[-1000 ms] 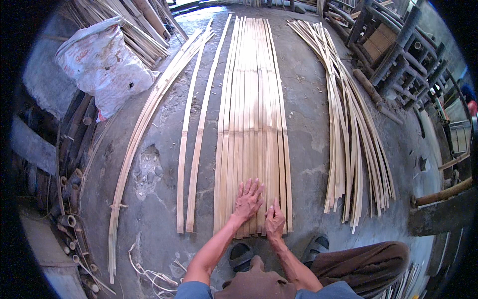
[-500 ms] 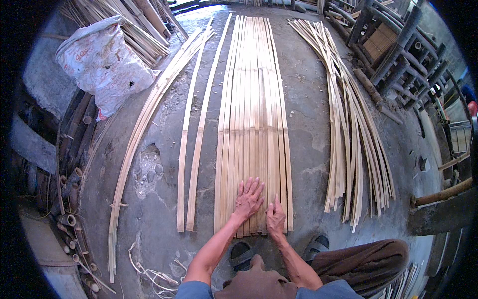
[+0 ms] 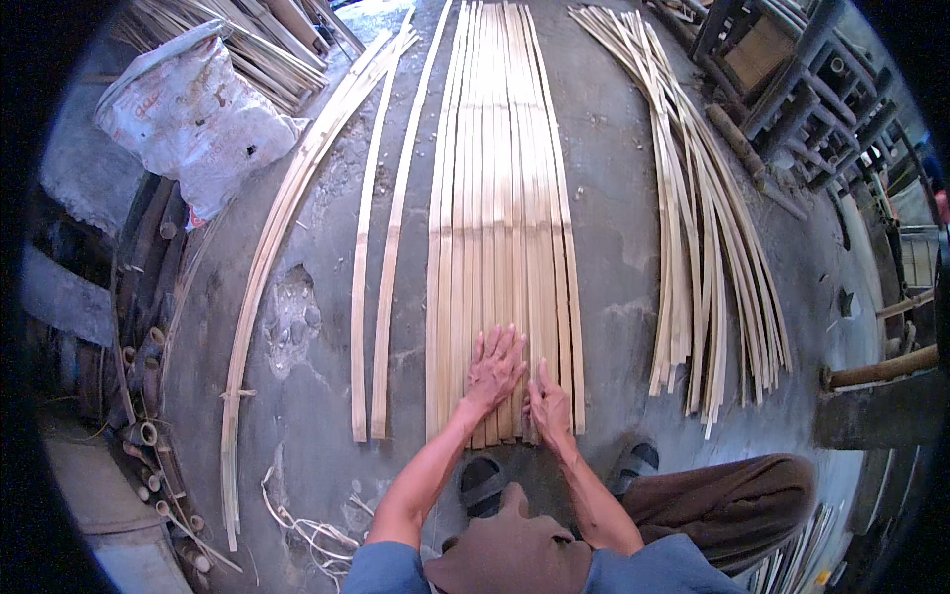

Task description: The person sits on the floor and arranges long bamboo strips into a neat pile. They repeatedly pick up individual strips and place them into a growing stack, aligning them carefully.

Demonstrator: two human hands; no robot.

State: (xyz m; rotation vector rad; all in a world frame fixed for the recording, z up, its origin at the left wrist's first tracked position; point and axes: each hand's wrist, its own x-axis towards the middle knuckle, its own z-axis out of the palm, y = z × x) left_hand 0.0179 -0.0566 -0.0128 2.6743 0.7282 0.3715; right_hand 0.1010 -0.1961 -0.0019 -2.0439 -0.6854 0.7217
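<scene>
Pale bamboo strips [image 3: 493,267] lie side by side on the floor in front of me, running lengthwise away from my feet. My left hand [image 3: 493,374] rests flat on their near part, palm down with the fingers spread. Just right of it, my right hand [image 3: 550,408] is turned on its side, fingers bent against a strip near the row's right edge; its grip is partly hidden. Narrow gaps show between the rightmost strips. Two single strips [image 3: 387,297] lie apart, left of the row.
A loose bundle of strips [image 3: 708,247] fans out on the right, and another bundle [image 3: 267,257] curves along the left. A white sack [image 3: 188,119] sits at far left above bamboo poles [image 3: 148,436]. Dark wooden frames [image 3: 802,89] stand at far right. My sandals are close to the row's end.
The whole scene sits slightly higher in the picture as my head tilts. My right hand's fingers have bent more against the strip; my left hand stays flat in the same place.
</scene>
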